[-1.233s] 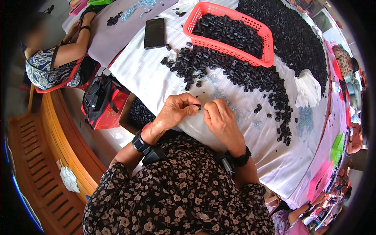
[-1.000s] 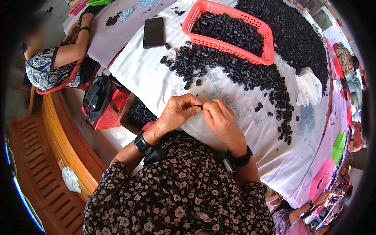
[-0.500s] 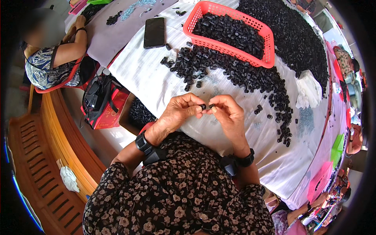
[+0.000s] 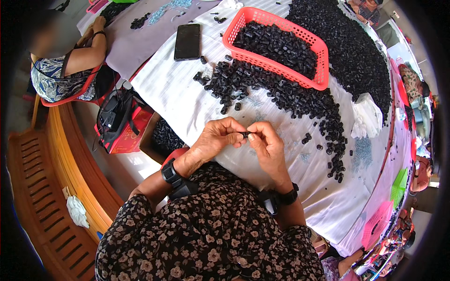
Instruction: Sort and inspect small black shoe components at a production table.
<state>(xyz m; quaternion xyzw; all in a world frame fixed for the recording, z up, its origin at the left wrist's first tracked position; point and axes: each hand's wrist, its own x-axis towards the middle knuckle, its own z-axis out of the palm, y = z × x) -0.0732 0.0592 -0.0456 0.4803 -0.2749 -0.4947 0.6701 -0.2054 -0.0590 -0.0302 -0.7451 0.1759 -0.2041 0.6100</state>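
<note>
Between the fingertips of both hands, over the near edge of the white cloth [image 4: 213, 105], is a small black plastic piece [image 4: 245, 134]. My left hand [image 4: 216, 139] pinches its left end with thumb and forefinger. My right hand [image 4: 268, 143] pinches at its right end, so the fingertips nearly meet. Whether it is one piece or two pressed together is too small to tell. A heap of similar black plastic pieces [image 4: 281, 89] lies beyond my hands. The red plastic basket [image 4: 320, 56] behind that heap holds more of them.
A black phone [image 4: 187, 42] lies left of the basket. A large dark pile [image 4: 358, 61] spreads at the far right, near a crumpled white plastic bag [image 4: 367, 115]. Small bluish bits [image 4: 363, 151] lie on the cloth. Another person [image 4: 70, 70] sits at the left, by a wooden bench [image 4: 51, 201].
My right hand has come left toward my left hand. The two small black ends, apart before, now meet between the fingertips. The whole view has shifted slightly.
</note>
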